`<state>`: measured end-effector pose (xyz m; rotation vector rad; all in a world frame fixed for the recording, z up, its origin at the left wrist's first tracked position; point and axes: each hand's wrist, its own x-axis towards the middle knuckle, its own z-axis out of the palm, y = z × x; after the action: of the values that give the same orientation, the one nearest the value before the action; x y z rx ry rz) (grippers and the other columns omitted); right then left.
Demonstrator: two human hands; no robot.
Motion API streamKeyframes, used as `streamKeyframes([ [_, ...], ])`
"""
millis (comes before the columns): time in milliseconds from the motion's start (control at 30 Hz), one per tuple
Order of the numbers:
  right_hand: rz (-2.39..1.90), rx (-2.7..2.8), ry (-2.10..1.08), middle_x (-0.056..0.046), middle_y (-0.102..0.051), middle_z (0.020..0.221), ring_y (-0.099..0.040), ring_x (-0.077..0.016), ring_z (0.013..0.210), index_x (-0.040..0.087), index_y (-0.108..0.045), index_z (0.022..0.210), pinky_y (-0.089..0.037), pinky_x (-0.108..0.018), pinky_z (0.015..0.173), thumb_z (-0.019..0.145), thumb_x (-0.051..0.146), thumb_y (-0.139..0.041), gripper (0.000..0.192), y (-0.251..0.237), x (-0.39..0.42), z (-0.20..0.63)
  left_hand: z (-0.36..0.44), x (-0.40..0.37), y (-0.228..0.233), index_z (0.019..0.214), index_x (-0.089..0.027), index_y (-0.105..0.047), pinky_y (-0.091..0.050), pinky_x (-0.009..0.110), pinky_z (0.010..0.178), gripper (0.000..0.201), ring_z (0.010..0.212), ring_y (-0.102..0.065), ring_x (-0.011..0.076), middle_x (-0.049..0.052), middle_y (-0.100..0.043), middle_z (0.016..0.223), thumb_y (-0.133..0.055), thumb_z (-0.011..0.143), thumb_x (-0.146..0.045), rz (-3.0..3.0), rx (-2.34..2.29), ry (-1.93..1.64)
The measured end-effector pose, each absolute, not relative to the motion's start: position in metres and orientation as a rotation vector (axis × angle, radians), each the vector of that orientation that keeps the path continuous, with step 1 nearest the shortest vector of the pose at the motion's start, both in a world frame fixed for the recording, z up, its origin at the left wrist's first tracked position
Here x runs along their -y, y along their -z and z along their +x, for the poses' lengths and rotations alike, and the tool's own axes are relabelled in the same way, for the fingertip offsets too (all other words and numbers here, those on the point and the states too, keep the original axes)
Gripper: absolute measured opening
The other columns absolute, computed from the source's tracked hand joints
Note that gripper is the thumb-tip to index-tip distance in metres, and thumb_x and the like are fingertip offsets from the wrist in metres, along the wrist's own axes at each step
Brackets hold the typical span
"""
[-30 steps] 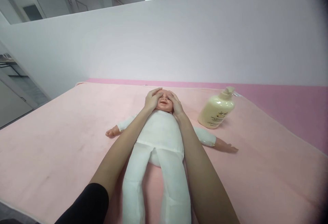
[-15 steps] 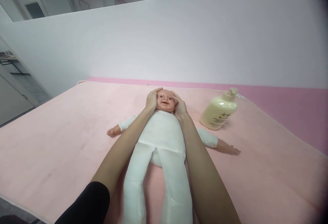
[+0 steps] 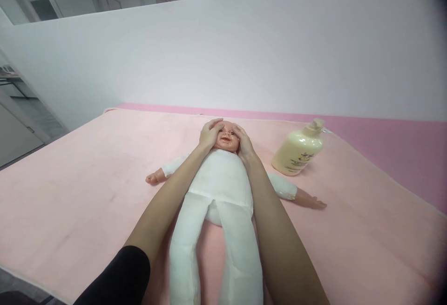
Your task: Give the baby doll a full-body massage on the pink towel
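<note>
At the far left of the frame we see a doorway (image 3: 21, 123) and a strip of floor beside the pink blanket (image 3: 87, 193) that covers the bed. Moving right, the doll's small bare hand lies on the blanket left of centre, at the end of a white sleeve. Our left forearm, with a black sleeve (image 3: 118, 277) at the bottom edge, runs up to our left hand (image 3: 208, 135), whose fingers lie flat and slightly spread against the left side of the doll's head. The doll (image 3: 220, 193) lies on its back in the middle of the frame, its head toward the white wall (image 3: 244, 58) and its white legs toward us. Our right hand (image 3: 243, 143) is cupped against the other side of the head, fingers loosely spread over the temple; the face shows between the two hands. Right of centre a cream bottle (image 3: 298, 149) with a pump top stands tilted on the blanket, near the doll's other arm but not touching it.
</note>
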<state>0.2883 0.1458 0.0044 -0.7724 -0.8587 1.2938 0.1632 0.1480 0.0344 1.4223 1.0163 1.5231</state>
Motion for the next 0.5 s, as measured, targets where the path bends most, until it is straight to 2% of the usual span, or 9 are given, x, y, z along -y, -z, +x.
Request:
streamKeyframes([
  [200, -0.817, 0.789, -1.345, 0.001, -0.061, 0.117, -0.057, -0.0190, 0.111, 0.027, -0.058, 0.112, -0.052, -0.035, 0.095, 0.069, 0.035, -0.065, 0.045, -0.0059, -0.1439, 0.2911, 0.1629, -0.1506, -0.0314, 0.099, -0.017, -0.070, -0.041, 0.029, 0.100, 0.036, 0.112, -0.056, 0.0184, 0.004, -0.066, 0.114, -0.040, 0.080, -0.016, 1.423, -1.076, -1.587],
  [300, -0.793, 0.880, -1.295, -0.001, -0.060, 0.119, -0.057, -0.0200, 0.112, 0.026, -0.058, 0.113, -0.051, -0.035, 0.095, 0.070, 0.042, -0.066, 0.047, -0.0040, -0.1440, 0.2893, 0.1637, -0.1484, -0.0329, 0.099, -0.015, -0.069, -0.043, 0.029, 0.098, 0.029, 0.108, -0.058, 0.0196, 0.007, -0.067, 0.111, -0.050, 0.079, -0.025, 1.429, -1.040, -1.577],
  [400, -0.804, 0.939, -1.216, -0.002, -0.060, 0.117, -0.057, -0.0194, 0.110, 0.025, -0.057, 0.113, -0.051, -0.034, 0.095, 0.066, 0.045, -0.071, 0.053, -0.0011, -0.1467, 0.2878, 0.1641, -0.1463, -0.0348, 0.101, -0.014, -0.067, -0.044, 0.029, 0.096, 0.032, 0.106, -0.059, 0.0205, 0.008, -0.067, 0.110, -0.061, 0.073, -0.028, 1.450, -1.038, -1.549],
  [500, -0.815, 0.934, -1.245, -0.002, -0.061, 0.114, -0.058, -0.0188, 0.107, 0.024, -0.056, 0.112, -0.052, -0.034, 0.094, 0.065, 0.044, -0.071, 0.053, 0.0003, -0.1494, 0.2895, 0.1635, -0.1471, -0.0349, 0.102, -0.015, -0.067, -0.043, 0.030, 0.096, 0.030, 0.107, -0.058, 0.0207, 0.007, -0.066, 0.111, -0.059, 0.075, -0.025, 1.496, -1.050, -1.531],
])
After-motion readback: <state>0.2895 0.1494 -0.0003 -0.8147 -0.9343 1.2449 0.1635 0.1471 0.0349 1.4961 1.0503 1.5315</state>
